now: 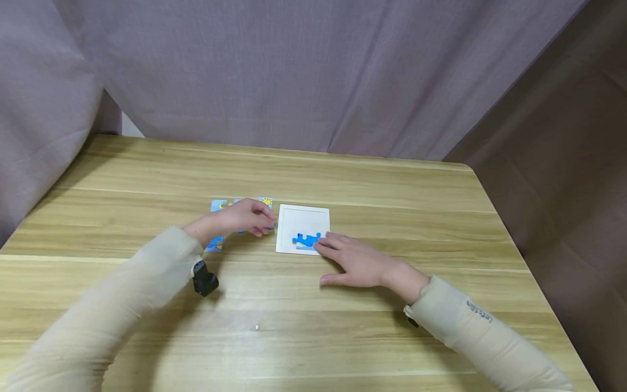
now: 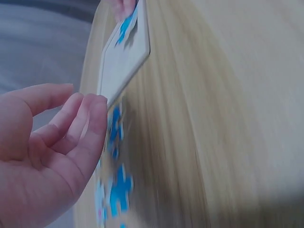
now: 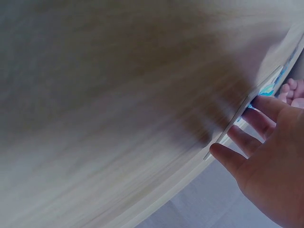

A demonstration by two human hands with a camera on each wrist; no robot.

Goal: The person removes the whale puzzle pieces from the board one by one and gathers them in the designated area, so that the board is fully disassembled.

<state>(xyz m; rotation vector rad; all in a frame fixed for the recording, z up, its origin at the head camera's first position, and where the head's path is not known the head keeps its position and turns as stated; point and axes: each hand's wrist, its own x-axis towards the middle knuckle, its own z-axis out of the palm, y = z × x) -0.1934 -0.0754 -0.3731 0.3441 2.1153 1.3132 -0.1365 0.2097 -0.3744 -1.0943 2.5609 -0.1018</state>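
Observation:
My left hand (image 1: 247, 216) hovers over loose jigsaw pieces (image 1: 217, 205) just left of a white square puzzle tray (image 1: 303, 218). Its fingers are loosely bent, with nothing between them in the left wrist view. Blue puzzle pieces (image 2: 121, 190) lie beneath that hand, which partly hides them. One blue jigsaw piece (image 1: 307, 239) sits inside the tray at its front right. My right hand (image 1: 355, 260) reaches over the tray's right edge with fingers extended, fingertips right at this piece and covering its right end.
The wooden table (image 1: 416, 218) extends around the tray on all sides. A piece with a yellow sun (image 1: 266, 201) lies near the tray's back left corner. Grey curtains (image 1: 245, 71) hang behind the table. A small black device (image 1: 204, 279) is strapped at the left wrist.

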